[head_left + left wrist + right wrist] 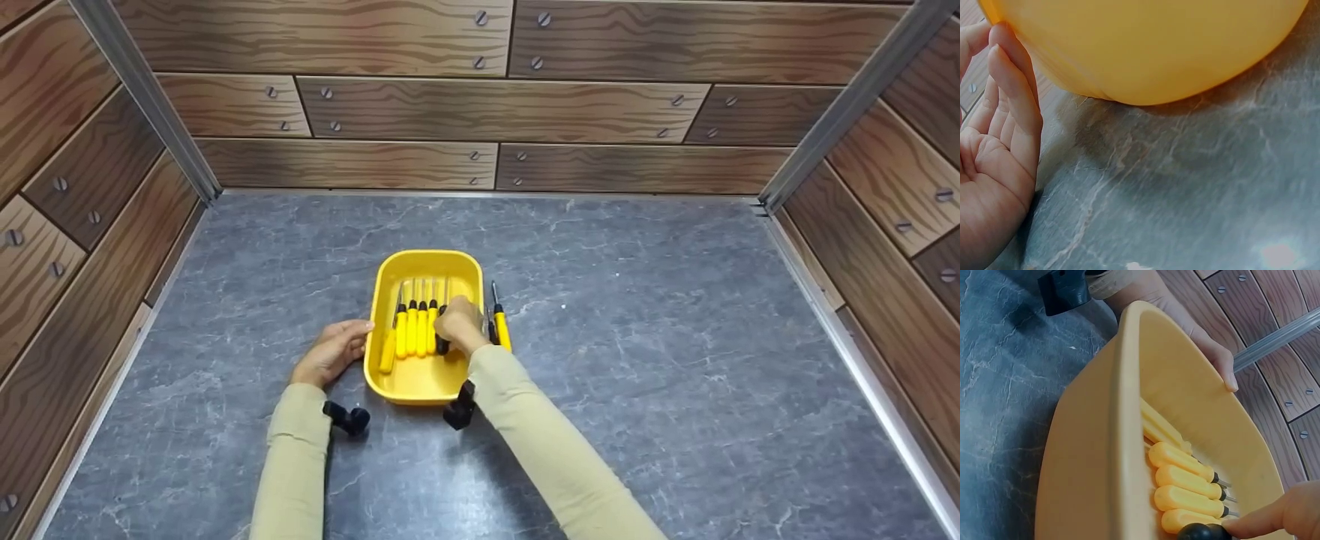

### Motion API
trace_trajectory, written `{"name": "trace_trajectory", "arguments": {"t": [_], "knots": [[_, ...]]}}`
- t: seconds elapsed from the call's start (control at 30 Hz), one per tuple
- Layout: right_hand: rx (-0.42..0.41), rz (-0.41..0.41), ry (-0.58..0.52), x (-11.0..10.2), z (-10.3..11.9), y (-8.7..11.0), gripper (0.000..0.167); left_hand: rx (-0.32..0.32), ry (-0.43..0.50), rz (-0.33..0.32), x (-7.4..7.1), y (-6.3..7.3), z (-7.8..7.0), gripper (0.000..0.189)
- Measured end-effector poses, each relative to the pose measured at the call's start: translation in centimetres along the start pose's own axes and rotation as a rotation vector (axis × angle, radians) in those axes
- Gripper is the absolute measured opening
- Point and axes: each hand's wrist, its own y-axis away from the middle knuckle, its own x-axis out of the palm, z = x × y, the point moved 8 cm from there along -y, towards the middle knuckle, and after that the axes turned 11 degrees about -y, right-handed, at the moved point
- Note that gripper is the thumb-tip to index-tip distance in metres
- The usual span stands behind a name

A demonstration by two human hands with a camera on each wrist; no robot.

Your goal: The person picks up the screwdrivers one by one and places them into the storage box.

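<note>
A yellow plastic tray (420, 390) stands on the floor with several yellow-handled screwdrivers (412, 330) lying side by side in it, shafts pointing away. My left hand (334, 351) grips the tray's left rim; in the right wrist view one of its fingertips (1231, 381) laps over the edge. Inside the tray, on the right, my right hand (459, 322) holds a black-handled screwdriver (442, 346) next to the yellow row. Its black handle end (1196, 532) shows under a finger in the right wrist view; the rest of the grip is hidden.
Just outside the tray's right wall lie a yellow-handled screwdriver (502, 326) and a black-handled one (492, 330), partly covered by the right arm. Grey marbled flooring (675, 337) surrounds the tray. Wood-patterned walls (495, 109) with metal edging enclose three sides.
</note>
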Motion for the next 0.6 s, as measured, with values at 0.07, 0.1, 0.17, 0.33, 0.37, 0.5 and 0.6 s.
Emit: {"name": "trace_trajectory", "arguments": {"t": [0.07,0.1,0.17,0.33,0.37,0.5,0.6], "knots": [[-0.003,0.0,-0.006,0.05,-0.05,-0.01,0.013,0.001,0.001,-0.002,0.02,0.03,-0.01,0.024],[-0.005,-0.001,-0.007,0.07,-0.06,-0.01,0.013,0.001,0.002,-0.002,0.01,0.04,-0.01,0.024],[-0.009,-0.002,-0.009,0.07,-0.06,0.02,0.013,0.005,0.003,0.001,0.04,0.04,-0.06,0.024],[-0.041,-0.011,0.039,-0.03,0.16,0.29,0.015,0.005,-0.015,0.004,0.1,0.07,-0.08,0.022],[-0.048,-0.01,0.05,-0.06,0.23,0.37,0.015,0.003,-0.016,-0.001,0.07,0.1,-0.06,0.022],[-0.061,-0.005,0.073,-0.36,0.44,0.64,0.015,-0.007,-0.004,-0.014,0.03,0.13,-0.02,0.021],[-0.058,-0.003,0.077,-0.62,0.48,0.84,0.014,-0.015,0.001,-0.014,0.09,0.1,0.05,0.022]]}}
